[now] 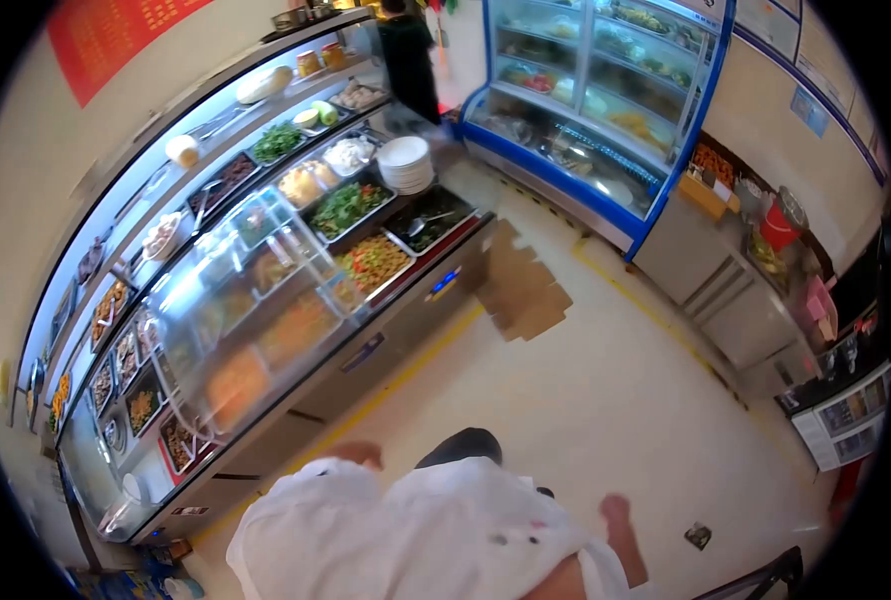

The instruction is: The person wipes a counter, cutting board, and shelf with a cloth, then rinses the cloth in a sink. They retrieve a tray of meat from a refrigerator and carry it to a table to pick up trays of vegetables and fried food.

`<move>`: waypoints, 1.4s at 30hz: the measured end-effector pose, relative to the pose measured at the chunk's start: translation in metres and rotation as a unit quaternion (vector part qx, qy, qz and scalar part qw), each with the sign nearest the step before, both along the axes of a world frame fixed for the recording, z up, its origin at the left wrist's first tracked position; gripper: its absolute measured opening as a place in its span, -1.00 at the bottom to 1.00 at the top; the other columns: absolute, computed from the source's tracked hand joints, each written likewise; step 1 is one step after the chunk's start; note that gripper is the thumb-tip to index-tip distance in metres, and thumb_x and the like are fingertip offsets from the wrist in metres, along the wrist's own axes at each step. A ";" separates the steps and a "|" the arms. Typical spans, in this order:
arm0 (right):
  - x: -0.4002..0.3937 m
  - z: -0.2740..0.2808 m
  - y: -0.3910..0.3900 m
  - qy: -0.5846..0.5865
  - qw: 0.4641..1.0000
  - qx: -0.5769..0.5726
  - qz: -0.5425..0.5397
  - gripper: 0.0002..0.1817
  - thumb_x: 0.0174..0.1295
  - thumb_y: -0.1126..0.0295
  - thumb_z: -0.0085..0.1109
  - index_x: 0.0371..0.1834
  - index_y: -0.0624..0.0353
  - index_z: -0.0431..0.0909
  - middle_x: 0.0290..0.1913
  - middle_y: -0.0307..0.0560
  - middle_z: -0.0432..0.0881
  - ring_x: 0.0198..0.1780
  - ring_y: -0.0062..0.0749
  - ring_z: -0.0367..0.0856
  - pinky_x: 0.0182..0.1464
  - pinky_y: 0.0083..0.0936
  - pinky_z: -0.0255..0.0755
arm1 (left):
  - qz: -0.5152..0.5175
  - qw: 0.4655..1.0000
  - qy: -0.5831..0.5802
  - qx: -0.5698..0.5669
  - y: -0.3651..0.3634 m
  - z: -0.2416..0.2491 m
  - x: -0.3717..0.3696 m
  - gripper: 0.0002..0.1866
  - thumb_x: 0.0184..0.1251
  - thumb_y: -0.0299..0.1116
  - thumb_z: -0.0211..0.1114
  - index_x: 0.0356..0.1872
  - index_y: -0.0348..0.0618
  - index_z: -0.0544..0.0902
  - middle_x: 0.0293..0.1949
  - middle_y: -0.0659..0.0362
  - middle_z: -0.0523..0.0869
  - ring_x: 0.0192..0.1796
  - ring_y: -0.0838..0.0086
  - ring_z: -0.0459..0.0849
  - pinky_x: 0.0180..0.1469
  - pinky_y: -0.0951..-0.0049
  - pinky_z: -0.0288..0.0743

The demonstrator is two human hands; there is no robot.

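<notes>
My left hand hangs low beside my white top, nearest to the front of the food display counter. Motion blurs its fingers, and I see nothing in it. On my other side, my right hand swings over the pale floor, apart from any object; its fingers are smeared too. Behind clear covers, the counter holds metal trays, among them chopped green vegetables, a diced mixed dish and dark greens with a spoon. A stack of white plates stands at its far end.
A blue-framed glass fridge stands ahead. Flattened cardboard lies on the floor by the counter's corner. Along the right runs a steel cabinet with a red container. A person in dark clothes is at the back.
</notes>
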State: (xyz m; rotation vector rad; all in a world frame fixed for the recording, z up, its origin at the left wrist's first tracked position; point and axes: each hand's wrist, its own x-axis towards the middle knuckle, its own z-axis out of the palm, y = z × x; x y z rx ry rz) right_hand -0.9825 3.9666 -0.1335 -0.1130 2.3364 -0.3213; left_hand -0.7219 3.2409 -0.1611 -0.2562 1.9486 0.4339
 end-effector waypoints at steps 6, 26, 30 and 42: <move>-0.366 0.098 -0.081 0.119 0.826 -0.344 -0.431 -0.87 0.36 0.46 0.10 -0.10 0.18 0.58 -0.38 -0.21 0.60 -0.44 -0.49 0.52 -0.41 -0.51 0.50 | 0.131 0.990 -0.057 -0.013 -0.004 -0.003 -0.144 -0.35 0.07 -0.14 0.40 0.16 -0.19 0.40 0.15 -0.12 0.48 0.20 0.04 0.42 0.22 0.00 0.32; -1.041 -0.119 -0.401 -0.169 0.972 0.068 0.149 -0.69 0.22 0.18 0.13 -0.29 0.17 0.73 -0.28 0.06 0.75 -0.29 -0.18 0.74 -0.15 -0.24 0.59 | 0.314 0.849 0.424 0.038 -0.172 0.161 -1.052 -0.60 0.28 -0.36 0.28 0.14 -0.22 0.58 0.00 -0.07 0.69 0.03 0.15 0.70 0.07 0.27 0.59; -1.264 -0.111 -0.581 -0.181 0.974 -0.132 -0.030 -0.71 0.27 0.22 0.11 -0.20 0.21 0.69 -0.24 0.13 0.72 -0.28 -0.11 0.70 -0.21 -0.21 0.55 | 0.384 0.845 0.370 0.021 -0.204 0.160 -1.086 -0.59 0.24 -0.34 0.27 0.12 -0.21 0.60 0.01 -0.09 0.68 0.05 0.05 0.67 0.10 0.19 0.55; -1.464 -0.046 -1.090 -0.037 0.962 -0.164 0.217 -0.65 0.29 0.11 0.24 -0.44 0.20 0.64 -0.44 -0.09 0.72 -0.43 -0.40 0.65 -0.32 -0.38 0.52 | 0.470 0.806 0.359 -0.018 -0.578 0.097 -1.271 -0.51 0.29 -0.33 0.25 0.23 -0.29 0.51 0.17 -0.16 0.59 0.20 -0.01 0.58 0.24 0.17 0.47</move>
